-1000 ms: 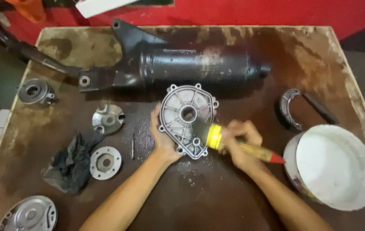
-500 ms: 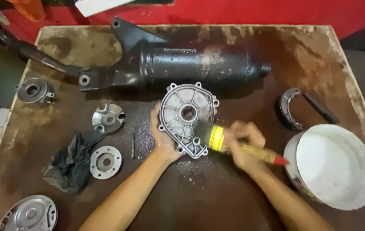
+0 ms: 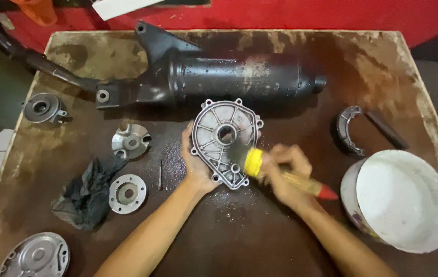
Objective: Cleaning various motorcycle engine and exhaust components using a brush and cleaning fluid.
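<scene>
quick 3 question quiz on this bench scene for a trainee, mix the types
1. True or false: the right hand holds a paintbrush against the aluminium cover.
2. What does the left hand touch?
A. black rag
B. aluminium cover
C. white bucket
3. Fill in: the long black part behind the cover is an exhaust ____.

Key: 1 true; 2 B; 3 muffler.

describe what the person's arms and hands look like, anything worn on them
Both forearms come in from the bottom edge and are bare: no sleeves reach into view. The left hand and right hand wear no gloves, and no watch, ring or bracelet can be made out. The right hand is motion-blurred, so small details there cannot be told.
</scene>
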